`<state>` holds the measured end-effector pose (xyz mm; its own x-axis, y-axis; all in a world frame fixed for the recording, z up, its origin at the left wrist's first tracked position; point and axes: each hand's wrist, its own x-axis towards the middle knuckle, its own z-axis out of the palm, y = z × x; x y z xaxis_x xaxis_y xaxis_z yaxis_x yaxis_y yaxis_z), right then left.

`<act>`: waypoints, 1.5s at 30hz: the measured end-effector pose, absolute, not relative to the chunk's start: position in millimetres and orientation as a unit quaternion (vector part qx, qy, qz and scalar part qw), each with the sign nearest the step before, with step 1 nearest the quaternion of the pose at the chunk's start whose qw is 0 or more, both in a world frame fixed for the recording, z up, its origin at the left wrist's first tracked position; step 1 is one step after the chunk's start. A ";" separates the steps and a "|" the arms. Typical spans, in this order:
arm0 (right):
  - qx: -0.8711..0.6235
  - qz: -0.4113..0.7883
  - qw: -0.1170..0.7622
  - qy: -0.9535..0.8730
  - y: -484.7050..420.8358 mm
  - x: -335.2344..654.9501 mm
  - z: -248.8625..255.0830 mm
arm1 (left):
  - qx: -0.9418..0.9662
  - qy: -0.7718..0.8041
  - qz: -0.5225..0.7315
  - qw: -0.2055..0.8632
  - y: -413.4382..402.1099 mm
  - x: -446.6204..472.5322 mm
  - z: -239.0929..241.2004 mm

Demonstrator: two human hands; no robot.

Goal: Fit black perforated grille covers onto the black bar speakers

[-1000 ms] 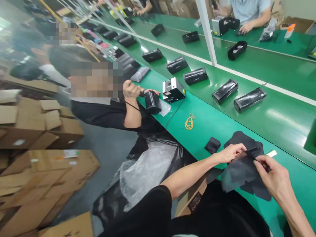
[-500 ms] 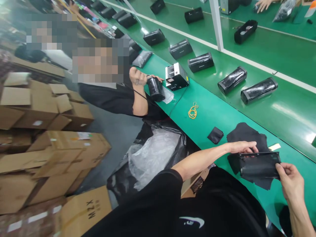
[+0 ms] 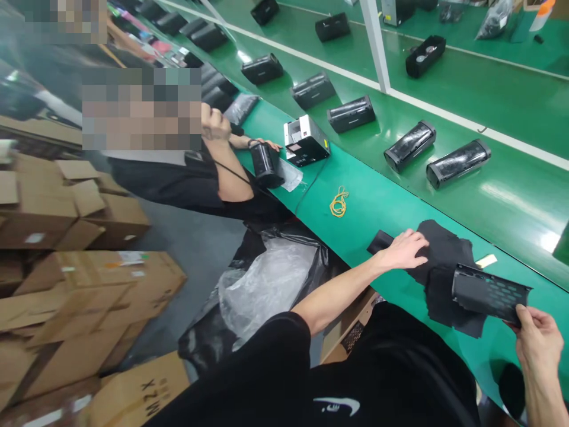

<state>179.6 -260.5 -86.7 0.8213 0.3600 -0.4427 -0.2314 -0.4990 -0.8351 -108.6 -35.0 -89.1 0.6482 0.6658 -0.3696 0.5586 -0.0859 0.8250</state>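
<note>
My right hand (image 3: pixel 541 338) is closed on the near right corner of a black perforated speaker grille (image 3: pixel 489 292), thumb on top. The grille is held tilted, its row of oval openings facing up. My left hand (image 3: pixel 404 248) has its fingers spread and touches the left edge of some black cloth-like sheets (image 3: pixel 444 249). Those sheets lie overlapping on the green bench (image 3: pixel 355 231), partly under the grille. Beside my left wrist is a small black stack of pieces (image 3: pixel 379 242), partly hidden by the hand.
A yellow rubber band bundle (image 3: pixel 338 203) and a black-and-white boxy device (image 3: pixel 306 141) are on the bench. Black speakers (image 3: pixel 459 163) line the green conveyor beyond. A co-worker's arm (image 3: pixel 231 172) is at the left, near another speaker (image 3: pixel 267 165). Cardboard boxes (image 3: pixel 120 290) stand on the floor.
My left hand has left the grille and moved left onto the sheets, its fingers spreading. My right hand has shifted right with the grille, which has turned. The view has swung slightly.
</note>
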 end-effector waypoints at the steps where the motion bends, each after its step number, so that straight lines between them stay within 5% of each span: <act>1: -0.811 0.297 0.502 -0.037 -260.7 175.4 -83.8 | 0.726 0.420 0.086 0.538 -40.6 -101.9 -83.6; 6: -0.784 0.325 0.528 -0.027 -261.6 149.6 -65.0 | 0.592 0.341 0.109 0.722 -74.9 -69.2 -66.1; 10: -0.742 0.407 0.532 -0.020 -264.5 143.9 -43.7 | 0.536 0.329 0.173 0.758 -82.7 -59.2 -64.2; 45: -0.734 0.445 0.511 0.044 -257.3 151.5 -34.4 | 0.500 0.389 0.154 0.758 -82.7 -52.6 -68.0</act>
<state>151.5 -257.3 -34.4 0.6003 0.3909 -0.6978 -0.5187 -0.4737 -0.7117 -52.6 -82.7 -68.0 0.6505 0.6221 -0.4357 0.1557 0.4523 0.8782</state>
